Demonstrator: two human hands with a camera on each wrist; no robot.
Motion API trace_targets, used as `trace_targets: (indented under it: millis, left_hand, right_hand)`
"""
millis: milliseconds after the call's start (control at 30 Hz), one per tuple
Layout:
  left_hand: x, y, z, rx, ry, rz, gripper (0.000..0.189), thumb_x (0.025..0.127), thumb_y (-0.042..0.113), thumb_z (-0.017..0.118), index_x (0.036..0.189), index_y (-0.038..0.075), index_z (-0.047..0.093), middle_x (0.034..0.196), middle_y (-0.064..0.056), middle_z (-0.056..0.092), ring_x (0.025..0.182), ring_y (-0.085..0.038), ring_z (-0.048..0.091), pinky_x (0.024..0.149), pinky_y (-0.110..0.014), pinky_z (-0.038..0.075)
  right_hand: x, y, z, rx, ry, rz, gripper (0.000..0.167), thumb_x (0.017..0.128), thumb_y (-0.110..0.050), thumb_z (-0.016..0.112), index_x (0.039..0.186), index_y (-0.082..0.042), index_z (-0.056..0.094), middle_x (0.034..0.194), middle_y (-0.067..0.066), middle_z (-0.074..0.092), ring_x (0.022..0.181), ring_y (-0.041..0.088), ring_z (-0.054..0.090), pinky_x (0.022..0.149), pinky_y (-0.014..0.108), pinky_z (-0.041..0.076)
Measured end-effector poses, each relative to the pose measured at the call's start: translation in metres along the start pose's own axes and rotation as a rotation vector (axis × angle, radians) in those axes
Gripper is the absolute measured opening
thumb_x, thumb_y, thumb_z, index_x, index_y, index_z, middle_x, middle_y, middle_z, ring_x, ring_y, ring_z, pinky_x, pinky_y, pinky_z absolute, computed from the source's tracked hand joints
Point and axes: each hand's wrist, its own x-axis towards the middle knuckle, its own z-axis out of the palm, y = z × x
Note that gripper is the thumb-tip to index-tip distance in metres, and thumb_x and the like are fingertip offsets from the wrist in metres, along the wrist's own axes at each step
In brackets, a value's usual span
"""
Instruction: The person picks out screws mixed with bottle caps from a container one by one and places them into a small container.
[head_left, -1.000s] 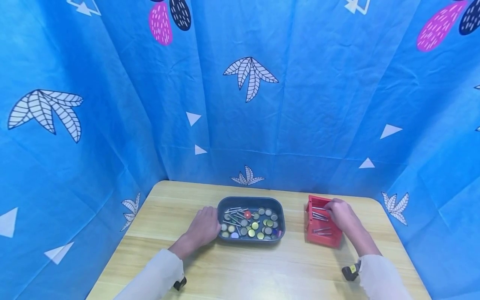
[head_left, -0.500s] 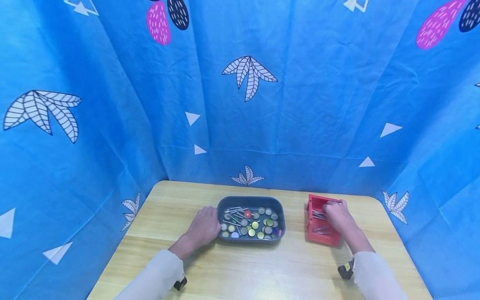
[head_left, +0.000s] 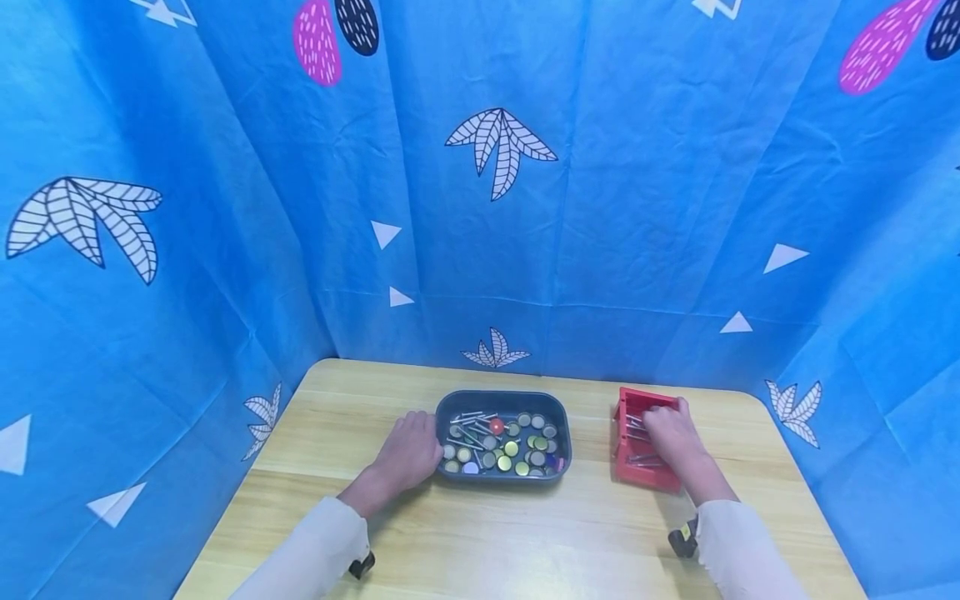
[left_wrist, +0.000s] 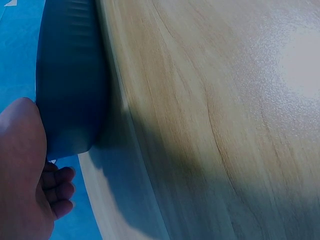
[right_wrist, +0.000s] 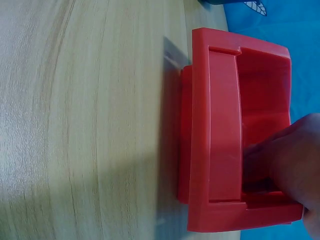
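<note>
In the head view my left hand [head_left: 408, 450] grips the left end of a dark grey tray [head_left: 504, 485]. The left wrist view has its thumb along the wall of the tray [left_wrist: 72, 75], with the other fingers bent below the corner. My right hand [head_left: 673, 429] reaches down into a red plastic bin [head_left: 628, 477], and its fingertips are hidden there. Thin silvery nails or screws [head_left: 643, 460] lie in the bin beside it. From the right wrist, the red bin [right_wrist: 225, 130] hides most of the fingers, so whether they hold anything cannot be made out.
Inside the tray are several bottle caps [head_left: 505, 463], more silvery nails or screws [head_left: 471, 421] and a small red round piece [head_left: 497, 426]. Tray and bin stand apart on the wooden table [head_left: 517, 542]. A blue patterned curtain [head_left: 480, 267] hangs behind.
My right hand has moved slightly left and deeper over the bin, and pieces inside the bin have shifted. My left hand has stayed on the tray.
</note>
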Motion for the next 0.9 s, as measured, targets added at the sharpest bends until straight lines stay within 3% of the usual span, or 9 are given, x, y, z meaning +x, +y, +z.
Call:
trace_targets:
  millis: [367, 533, 733, 900]
  left_hand:
    - [0.001, 0.002, -0.003, -0.029, -0.011, -0.022, 0.023, 0.095, 0.022, 0.056, 0.102, 0.001, 0.061, 0.086, -0.005, 0.051, 0.081, -0.021, 0.043, 0.076, -0.036, 0.040]
    - [0.000, 0.002, -0.003, -0.024, -0.004, -0.015, 0.023, 0.095, 0.022, 0.057, 0.103, 0.001, 0.060, 0.086, -0.006, 0.051, 0.081, -0.021, 0.043, 0.076, -0.035, 0.040]
    - [0.000, 0.001, 0.000, -0.017, -0.005, -0.023, 0.023, 0.095, 0.023, 0.055, 0.101, 0.001, 0.060, 0.086, -0.005, 0.050, 0.080, -0.021, 0.042, 0.075, -0.035, 0.038]
    - [0.000, -0.001, 0.000, -0.018, -0.008, -0.025, 0.024, 0.094, 0.024, 0.054, 0.100, 0.002, 0.059, 0.085, -0.005, 0.050, 0.080, -0.021, 0.042, 0.074, -0.034, 0.037]
  right_hand:
    - [0.004, 0.001, -0.004, 0.014, -0.031, 0.010, 0.016, 0.080, 0.009, 0.070, 0.081, -0.006, 0.072, 0.075, 0.010, 0.070, 0.073, 0.028, 0.066, 0.091, 0.058, 0.040]
    - [0.012, -0.003, -0.015, 0.004, 0.040, 0.017, 0.013, 0.082, 0.011, 0.068, 0.087, 0.000, 0.073, 0.079, 0.014, 0.068, 0.077, 0.032, 0.067, 0.085, 0.054, 0.049]
    - [0.024, -0.015, -0.028, 0.005, 0.156, 0.000, 0.012, 0.081, 0.013, 0.068, 0.091, 0.007, 0.073, 0.077, 0.016, 0.063, 0.071, 0.030, 0.062, 0.070, 0.047, 0.056]
    - [0.035, -0.029, -0.041, 0.086, 0.200, 0.024, 0.011, 0.084, 0.010, 0.065, 0.092, 0.007, 0.073, 0.080, 0.018, 0.066, 0.074, 0.033, 0.064, 0.067, 0.046, 0.058]
